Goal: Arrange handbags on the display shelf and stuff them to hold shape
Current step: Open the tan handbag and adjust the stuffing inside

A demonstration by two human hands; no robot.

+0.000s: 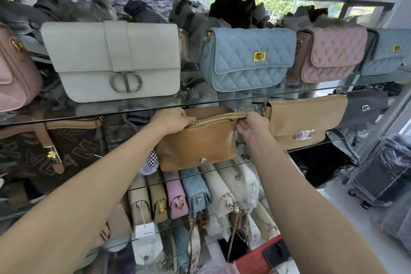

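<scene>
**shelfnewbie:** Quick q about the tan handbag [198, 140] on the middle glass shelf [311, 148]. Why both hands up at the zipper [213, 118]?

**bagstacker:** Looks like bracing plus pulling. Left hand [171, 120] curled round the top left corner by the zip end, pinning the bag so it doesn't slide on the glass. Right hand [251, 127] pinching the zipper's other end, fingers bent tight. Hard to say from here whether opening or closing, though.

**shelfnewbie:** Anything inside yet?

**bagstacker:** Can't tell, mouth barely gaping and dark in there. Front panel a bit creased, so probably still needs stuffing, or more of it.

**shelfnewbie:** And the neighbours?

**bagstacker:** Beige flap bag [304, 122] just beside on the right, brown patterned bag [51, 151] well apart on the left. Upstairs: white flap bag [113, 62], blue quilted bag [246, 58], pink quilted bag [329, 53], all facing front and full-shaped. Below, a row of small bags [189, 193] packed side by side, end-on, like stock waiting.
</scene>
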